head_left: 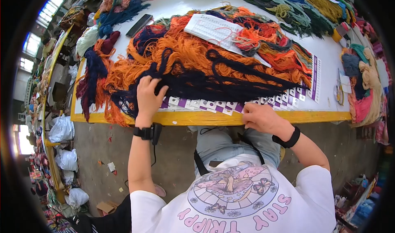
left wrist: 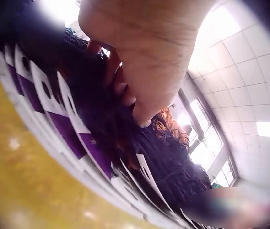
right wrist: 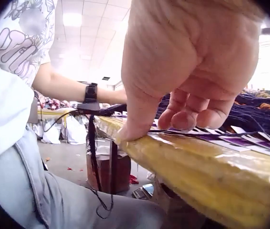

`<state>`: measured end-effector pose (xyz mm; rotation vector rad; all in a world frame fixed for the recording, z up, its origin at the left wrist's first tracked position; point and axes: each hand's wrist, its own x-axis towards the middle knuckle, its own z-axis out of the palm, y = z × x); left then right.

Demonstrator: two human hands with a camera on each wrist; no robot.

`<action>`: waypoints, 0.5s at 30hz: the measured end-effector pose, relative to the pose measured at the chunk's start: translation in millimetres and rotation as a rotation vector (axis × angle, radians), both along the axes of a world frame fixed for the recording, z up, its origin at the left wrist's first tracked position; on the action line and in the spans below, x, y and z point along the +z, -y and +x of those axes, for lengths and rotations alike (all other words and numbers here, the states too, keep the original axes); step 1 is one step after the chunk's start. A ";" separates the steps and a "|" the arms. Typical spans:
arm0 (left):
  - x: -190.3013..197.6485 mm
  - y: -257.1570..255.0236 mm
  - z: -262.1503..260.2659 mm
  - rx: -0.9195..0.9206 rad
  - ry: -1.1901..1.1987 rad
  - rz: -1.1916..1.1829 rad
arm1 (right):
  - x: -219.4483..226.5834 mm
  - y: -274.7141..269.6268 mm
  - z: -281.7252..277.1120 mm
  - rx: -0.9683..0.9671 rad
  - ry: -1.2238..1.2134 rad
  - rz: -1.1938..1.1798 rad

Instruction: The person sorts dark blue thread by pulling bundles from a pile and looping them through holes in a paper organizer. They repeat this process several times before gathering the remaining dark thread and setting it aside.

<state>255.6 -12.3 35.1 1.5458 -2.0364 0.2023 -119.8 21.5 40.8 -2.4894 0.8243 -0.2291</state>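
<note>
A long hank of navy yarn [head_left: 193, 86] lies across a heap of orange yarn [head_left: 177, 43] on the table. My left hand [head_left: 149, 97] grips into its left part with curled fingers. In the left wrist view that hand [left wrist: 144, 57] has its fingertips sunk among the navy strands [left wrist: 168, 157]. My right hand [head_left: 263, 117] is at the table's front edge, right of centre. In the right wrist view, its thumb [right wrist: 136, 119] rests on the yellow edge and its fingers hang loosely curled beside it. A thin dark strand [right wrist: 197, 131] runs along the tabletop behind them.
White and purple cards [head_left: 224, 106] with round holes lie overlapping along the front, partly under the navy yarn. A printed sheet [head_left: 214, 29] lies on the heap, with a phone [head_left: 139, 25] behind left. Other yarn bundles [head_left: 325, 10] ring the table, which has a yellow edge [head_left: 197, 118].
</note>
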 end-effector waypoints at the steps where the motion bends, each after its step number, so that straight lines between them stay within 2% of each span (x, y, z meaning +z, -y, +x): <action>1: -0.4 7.7 -2.1 0.017 -0.003 -0.029 | -4.2 -2.5 0.2 0.015 0.048 -0.074; 4: -6.4 26.5 0.1 0.071 -0.131 0.003 | -3.8 -1.5 -0.5 0.082 0.072 -0.077; 5: -8.9 28.9 7.4 0.098 -0.187 0.053 | -0.5 2.2 -0.3 0.070 0.174 -0.022; 7: -4.4 24.4 8.3 0.143 -0.258 0.070 | 40.3 24.6 -1.1 -0.055 0.026 0.583; 8: -1.2 18.5 4.9 0.165 -0.220 -0.009 | 40.2 46.8 -10.5 -0.011 0.242 0.646; 9: 1.1 11.0 0.2 0.186 -0.182 -0.087 | 63.6 69.9 -19.2 -0.217 0.411 0.880; 10: 2.0 3.4 -2.6 0.206 -0.144 -0.164 | 62.3 106.2 -42.8 -0.221 0.572 0.654; 11: -1.7 -3.8 1.4 0.231 -0.127 -0.059 | 69.2 133.9 -54.2 -0.659 0.765 0.462; 12: -8.3 -7.6 4.7 0.270 -0.108 -0.011 | 72.4 163.5 -72.4 -0.886 0.730 0.161; 13: -16.0 -8.7 7.9 0.308 -0.088 0.034 | 53.0 195.6 -106.0 -0.986 0.288 -0.565; 15: -25.8 -3.6 16.7 0.379 -0.064 0.179 | 49.4 177.0 -82.8 -0.841 0.281 -0.608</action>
